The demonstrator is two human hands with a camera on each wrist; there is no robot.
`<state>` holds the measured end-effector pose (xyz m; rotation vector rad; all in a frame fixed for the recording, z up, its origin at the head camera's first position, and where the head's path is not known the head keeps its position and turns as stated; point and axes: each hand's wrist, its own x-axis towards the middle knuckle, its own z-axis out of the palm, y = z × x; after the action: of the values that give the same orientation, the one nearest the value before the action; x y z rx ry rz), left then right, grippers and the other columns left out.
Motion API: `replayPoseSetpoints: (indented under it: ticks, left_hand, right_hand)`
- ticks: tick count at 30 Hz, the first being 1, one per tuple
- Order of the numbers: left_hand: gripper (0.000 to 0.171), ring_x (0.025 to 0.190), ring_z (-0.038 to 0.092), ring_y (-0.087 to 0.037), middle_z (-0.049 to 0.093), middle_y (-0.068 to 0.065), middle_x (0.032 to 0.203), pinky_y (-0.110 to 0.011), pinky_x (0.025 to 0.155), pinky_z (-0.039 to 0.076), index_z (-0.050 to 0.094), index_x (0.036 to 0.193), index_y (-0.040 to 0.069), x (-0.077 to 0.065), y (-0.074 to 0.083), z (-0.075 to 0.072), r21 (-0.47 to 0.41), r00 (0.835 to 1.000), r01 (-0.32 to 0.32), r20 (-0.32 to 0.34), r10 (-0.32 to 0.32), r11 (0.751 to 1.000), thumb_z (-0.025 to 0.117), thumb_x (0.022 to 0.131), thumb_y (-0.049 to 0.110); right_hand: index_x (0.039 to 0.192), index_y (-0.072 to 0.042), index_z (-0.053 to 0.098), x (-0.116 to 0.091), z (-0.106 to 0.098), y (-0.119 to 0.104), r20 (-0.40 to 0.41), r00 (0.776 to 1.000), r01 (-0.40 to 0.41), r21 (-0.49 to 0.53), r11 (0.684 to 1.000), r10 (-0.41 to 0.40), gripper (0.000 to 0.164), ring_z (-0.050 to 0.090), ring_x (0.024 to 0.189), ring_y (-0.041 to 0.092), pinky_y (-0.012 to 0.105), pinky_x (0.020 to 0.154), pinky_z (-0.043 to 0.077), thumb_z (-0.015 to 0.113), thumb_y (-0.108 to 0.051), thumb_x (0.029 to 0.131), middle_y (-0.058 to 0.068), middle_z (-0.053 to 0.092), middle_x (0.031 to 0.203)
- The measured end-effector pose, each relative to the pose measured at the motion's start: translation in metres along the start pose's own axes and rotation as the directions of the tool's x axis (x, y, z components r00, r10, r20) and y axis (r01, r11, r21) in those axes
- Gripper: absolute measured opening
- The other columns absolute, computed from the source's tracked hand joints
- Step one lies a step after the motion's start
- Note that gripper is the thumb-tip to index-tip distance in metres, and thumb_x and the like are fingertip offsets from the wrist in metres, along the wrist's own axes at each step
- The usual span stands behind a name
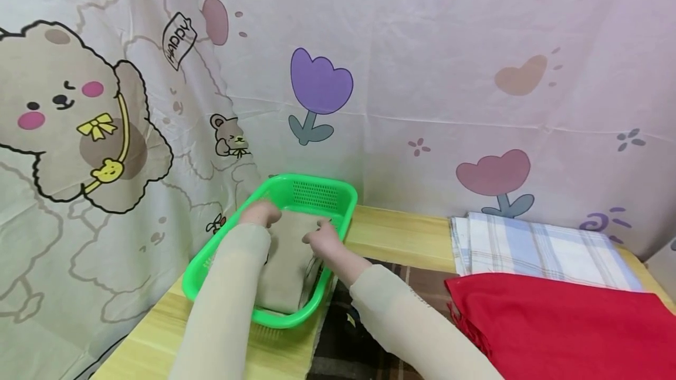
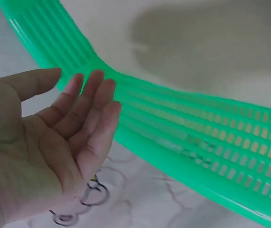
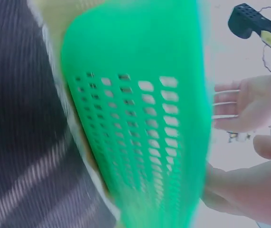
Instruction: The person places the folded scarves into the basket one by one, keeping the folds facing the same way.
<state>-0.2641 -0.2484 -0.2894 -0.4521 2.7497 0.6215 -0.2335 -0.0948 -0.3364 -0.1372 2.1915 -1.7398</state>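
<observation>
A folded beige cloth (image 1: 287, 251) lies in a green plastic basket (image 1: 280, 320) with perforated walls. My left hand (image 1: 259, 213) is over the basket's left side, by the cloth's far left corner. In the left wrist view its fingers are loosely bent with nothing in the palm, beside the basket wall (image 2: 197, 128). Over the right side of the cloth is my right hand (image 1: 326, 242), and nothing shows in its grasp. In the right wrist view the basket wall hides part of its fingers.
A dark brown plaid cloth (image 1: 338, 333) spreads on the wooden table (image 1: 406, 233) right of the basket. Farther right lie a red fringed cloth (image 1: 560, 327) and a folded blue-white checked cloth (image 1: 544, 251). A printed curtain (image 1: 422, 75) hangs behind and at left.
</observation>
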Motion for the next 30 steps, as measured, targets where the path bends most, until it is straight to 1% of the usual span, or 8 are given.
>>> replayPoseSetpoints:
  ticks: [1, 3, 7, 11, 18, 23, 26, 30]
  left_hand:
    - [0.033, 0.076, 0.051, -0.020, 0.060, -0.015, 0.098, -0.027, 0.063, 0.043, 0.057, 0.111, -0.004, -0.001, 0.004, 0.001, -0.010, 1.000, -0.011, 0.006, 0.011, 1.000, 0.034, 0.097, 0.015]
    - [0.031, 0.075, 0.052, -0.021, 0.060, -0.016, 0.098, -0.027, 0.061, 0.043, 0.056, 0.112, -0.004, 0.003, 0.010, 0.004, -0.042, 0.999, -0.046, 0.017, 0.046, 0.998, 0.035, 0.096, 0.013]
    - [0.019, 0.068, 0.046, -0.019, 0.049, -0.007, 0.076, -0.026, 0.056, 0.036, 0.052, 0.097, 0.001, 0.009, 0.023, 0.009, -0.114, 0.990, -0.122, 0.057, 0.129, 0.986, 0.035, 0.094, 0.009]
    - [0.018, 0.061, 0.036, -0.016, 0.039, -0.002, 0.065, -0.027, 0.053, 0.030, 0.040, 0.076, 0.011, 0.009, 0.037, 0.015, -0.155, 0.980, -0.174, 0.070, 0.187, 0.973, 0.035, 0.093, 0.010]
    - [0.034, 0.052, 0.031, -0.012, 0.036, 0.002, 0.057, -0.026, 0.051, 0.032, 0.035, 0.060, 0.014, 0.006, 0.057, 0.022, -0.127, 0.965, -0.246, 0.060, 0.255, 0.961, 0.039, 0.094, 0.011]
    - [0.037, 0.053, 0.038, -0.012, 0.038, 0.003, 0.056, -0.025, 0.055, 0.039, 0.034, 0.056, 0.015, 0.005, 0.073, 0.029, -0.114, 0.934, -0.348, 0.037, 0.354, 0.930, 0.041, 0.092, 0.012]
    - [0.040, 0.046, 0.032, -0.010, 0.032, 0.005, 0.049, -0.023, 0.049, 0.035, 0.031, 0.052, 0.016, 0.005, 0.086, 0.037, -0.102, 0.919, -0.387, 0.031, 0.392, 0.916, 0.043, 0.091, 0.012]
    - [0.043, 0.041, 0.023, -0.008, 0.028, 0.006, 0.046, -0.023, 0.045, 0.029, 0.029, 0.050, 0.016, -0.002, 0.105, 0.053, -0.073, 0.899, -0.425, 0.077, 0.430, 0.902, 0.044, 0.091, 0.011]
  right_hand:
    - [0.144, 0.003, 0.025, -0.001, -0.004, -0.002, 0.009, 1.000, 0.002, 0.010, 1.000, -0.002, 0.062, 0.049, 0.072, 0.015, 0.026, 0.063, 0.043, 0.053, -0.004, 0.089, 0.024, 0.033, 0.145]
    - [0.143, 0.002, 0.029, -0.003, -0.014, -0.005, 0.020, 1.000, 0.004, 0.026, 1.000, -0.005, 0.059, 0.056, 0.086, 0.021, 0.030, 0.068, 0.047, 0.053, -0.005, 0.090, 0.023, 0.036, 0.143]
    - [0.138, 0.003, 0.036, -0.003, -0.040, -0.005, 0.008, 0.999, 0.030, 0.055, 0.998, -0.031, 0.051, 0.049, 0.118, 0.037, 0.037, 0.076, 0.052, 0.052, -0.006, 0.091, 0.025, 0.042, 0.136]
    - [0.138, 0.002, 0.037, -0.005, -0.075, -0.001, -0.009, 0.999, 0.033, 0.070, 0.997, -0.033, 0.047, 0.046, 0.122, 0.039, 0.040, 0.082, 0.052, 0.050, -0.007, 0.093, 0.024, 0.042, 0.136]
    - [0.139, 0.005, 0.031, -0.009, -0.130, 0.015, 0.004, 1.000, 0.012, 0.050, 0.999, -0.012, 0.048, 0.041, 0.126, 0.043, 0.047, 0.092, 0.048, 0.045, -0.009, 0.096, 0.028, 0.037, 0.140]
    - [0.141, 0.006, 0.026, -0.014, -0.161, 0.031, 0.010, 1.000, -0.007, 0.022, 1.000, 0.006, 0.050, 0.037, 0.129, 0.043, 0.048, 0.094, 0.046, 0.042, -0.012, 0.097, 0.029, 0.032, 0.142]
    - [0.140, 0.007, 0.025, -0.018, -0.177, 0.041, -0.003, 1.000, -0.019, -0.015, 1.000, 0.019, 0.052, 0.040, 0.125, 0.041, 0.048, 0.093, 0.047, 0.043, -0.014, 0.096, 0.029, 0.033, 0.142]
    - [0.139, 0.008, 0.026, -0.021, -0.191, 0.054, -0.022, 0.999, -0.036, -0.072, 0.997, 0.035, 0.052, 0.043, 0.122, 0.039, 0.049, 0.093, 0.047, 0.044, -0.016, 0.096, 0.029, 0.037, 0.139]
